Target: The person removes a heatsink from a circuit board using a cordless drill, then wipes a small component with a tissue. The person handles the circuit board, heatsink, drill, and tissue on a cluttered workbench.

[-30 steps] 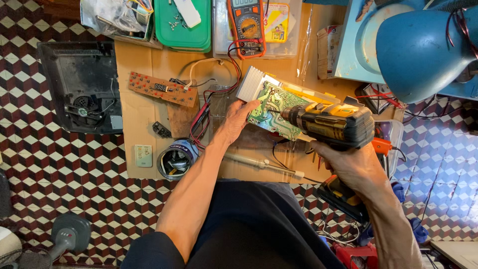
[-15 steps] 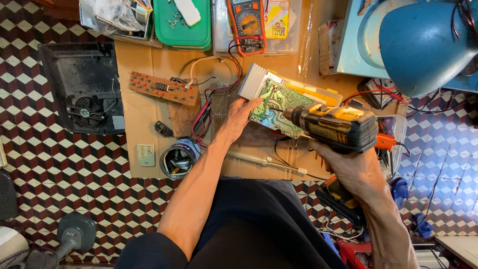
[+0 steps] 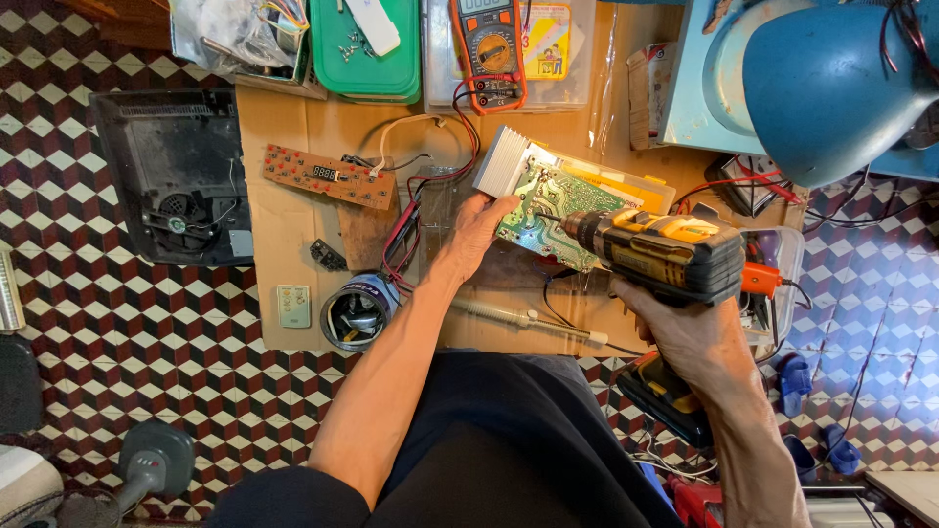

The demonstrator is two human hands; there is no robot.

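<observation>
Little is shifting since the earlier frame: both hands are staying on their work, the view drifting only slightly. Low in the frame, the right hand (image 3: 699, 337) is gripping a yellow and black cordless drill (image 3: 660, 254), fingers clamped around its handle. Its bit is pointing left at the green circuit board (image 3: 553, 205), probably touching it, though the tip is too small to tell. Left of the drill, the left hand (image 3: 479, 230) is pressing on the board's left edge, fingers spread apart, steadying it at frame centre on the cardboard sheet (image 3: 284, 225). A silver heat sink (image 3: 504, 161) is sitting at the board's upper left end. Farther left, a brown button board (image 3: 331, 178) is lying flat, a round can (image 3: 357, 311) below it. Along the top edge, an orange multimeter (image 3: 489, 49) is lying beside a green tray (image 3: 362, 54).
</observation>
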